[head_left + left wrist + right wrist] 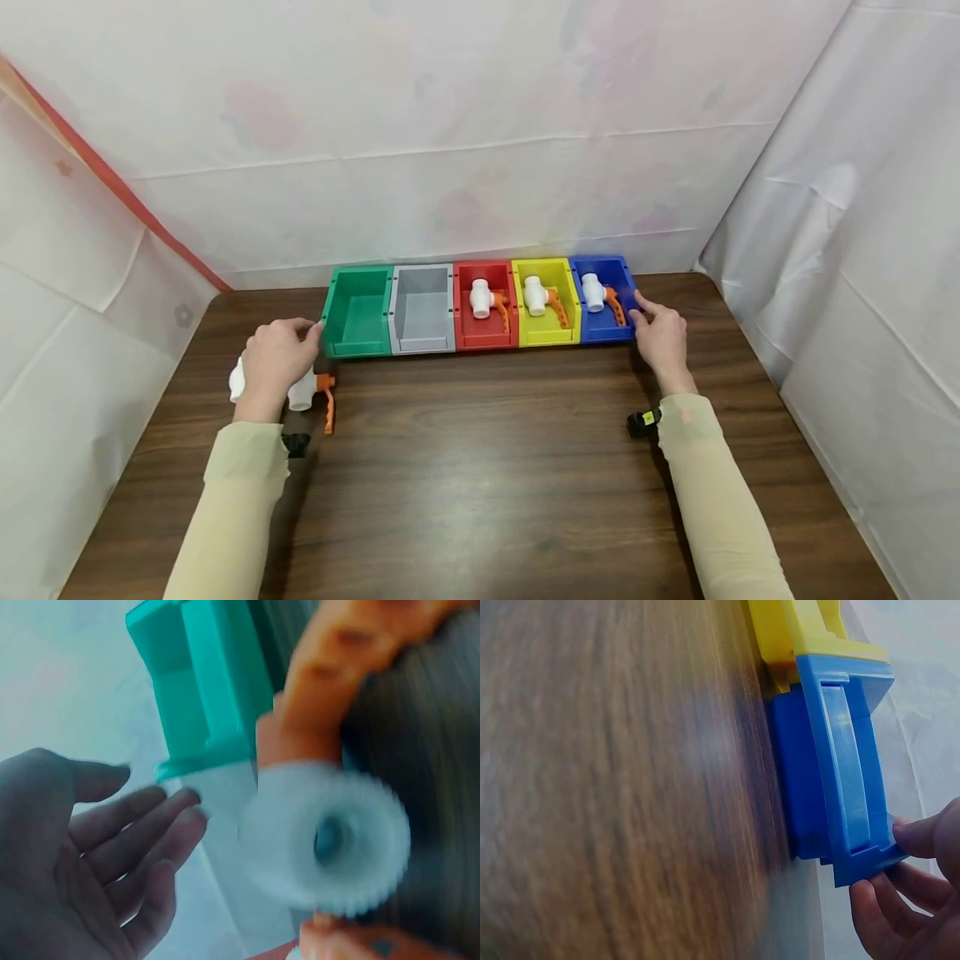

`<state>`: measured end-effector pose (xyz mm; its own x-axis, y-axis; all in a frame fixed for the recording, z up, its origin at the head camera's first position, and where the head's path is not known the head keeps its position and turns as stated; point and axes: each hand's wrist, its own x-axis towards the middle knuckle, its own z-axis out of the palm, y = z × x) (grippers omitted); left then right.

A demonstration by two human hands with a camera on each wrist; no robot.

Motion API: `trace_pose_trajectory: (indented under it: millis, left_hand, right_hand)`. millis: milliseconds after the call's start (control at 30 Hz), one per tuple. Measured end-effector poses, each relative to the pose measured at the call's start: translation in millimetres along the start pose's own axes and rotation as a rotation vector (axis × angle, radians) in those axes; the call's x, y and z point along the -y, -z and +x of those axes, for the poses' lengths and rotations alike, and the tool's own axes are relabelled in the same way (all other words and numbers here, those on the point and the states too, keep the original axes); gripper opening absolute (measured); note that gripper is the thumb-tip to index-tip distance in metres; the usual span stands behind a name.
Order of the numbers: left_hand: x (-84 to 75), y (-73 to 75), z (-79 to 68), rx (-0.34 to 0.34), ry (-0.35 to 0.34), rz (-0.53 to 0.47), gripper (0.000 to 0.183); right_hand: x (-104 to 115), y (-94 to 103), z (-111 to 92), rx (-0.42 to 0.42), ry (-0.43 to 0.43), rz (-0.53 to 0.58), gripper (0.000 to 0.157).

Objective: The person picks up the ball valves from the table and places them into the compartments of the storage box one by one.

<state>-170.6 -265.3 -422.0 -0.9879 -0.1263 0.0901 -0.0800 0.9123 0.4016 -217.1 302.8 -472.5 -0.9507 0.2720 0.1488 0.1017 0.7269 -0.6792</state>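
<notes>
Five joined bins stand in a row: green [358, 317], grey [422, 312], red [465, 337], yellow [528, 336] and blue [600, 331]. The red, yellow and blue ones each hold a white ball valve with an orange handle [480, 298]. At the blue bin's outer side, my right hand [663, 337] pinches its rim, thumb over the edge and fingers outside. My left hand [276, 358] is by the green bin's outer edge; the left wrist view has its fingers loosely bent and thumb apart, fingertips close to the corner. Whether they touch is unclear.
Beneath and beside my left hand, another ball valve [302, 393] lies on the brown wooden table [465, 467], with a further white piece [237, 380] partly hidden. Behind the bins hangs a pale patterned cloth [450, 125]; white cloth also borders both sides.
</notes>
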Motion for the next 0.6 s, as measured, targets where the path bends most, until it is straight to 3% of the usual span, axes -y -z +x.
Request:
trace_pose_trajectory:
  millis: [333, 600]
  left_hand:
    - [15.7, 8.4, -21.7, 0.215, -0.181, 0.095, 0.029]
    - [11.8, 8.5, -36.3, 0.261, -0.412, 0.194, 0.024]
  right_hand:
    - [-2, -2.8, 1, -0.020, 0.017, -0.002, 0.039]
    - [-2, -2.5, -1, -0.012, 0.003, 0.011, 0.040]
